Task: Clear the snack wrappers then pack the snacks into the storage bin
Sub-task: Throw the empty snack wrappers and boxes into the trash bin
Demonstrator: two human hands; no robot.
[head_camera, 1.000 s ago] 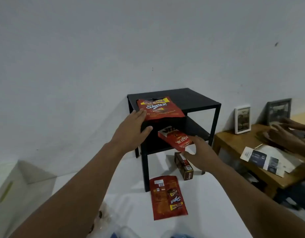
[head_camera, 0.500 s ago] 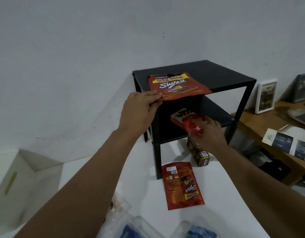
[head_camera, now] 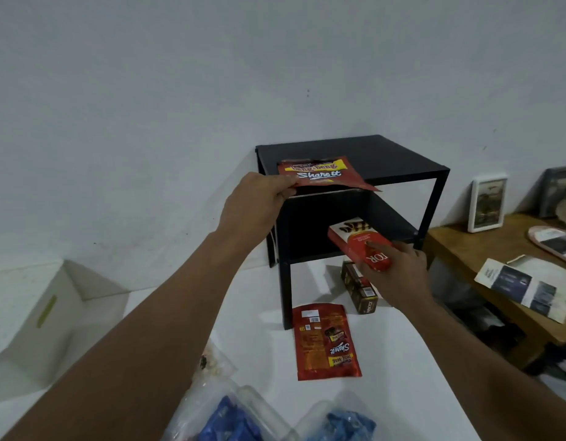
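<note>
My left hand pinches the near left corner of a flat red snack pouch that lies on top of a small black two-level stand; the corner is lifted off the top. My right hand grips a red snack box at the front edge of the stand's lower shelf. A second red pouch lies flat on the white table in front of the stand's leg. A dark brown snack box lies on the table under the stand.
A white open bin stands at the left. Clear bags with blue contents and a clear bag of nuts lie near the bottom edge. At the right, a wooden side table holds a picture frame and leaflets.
My left hand has taken hold of the pouch's corner and raised it. My right hand has closed around the red box and drawn it toward the shelf's front edge.
</note>
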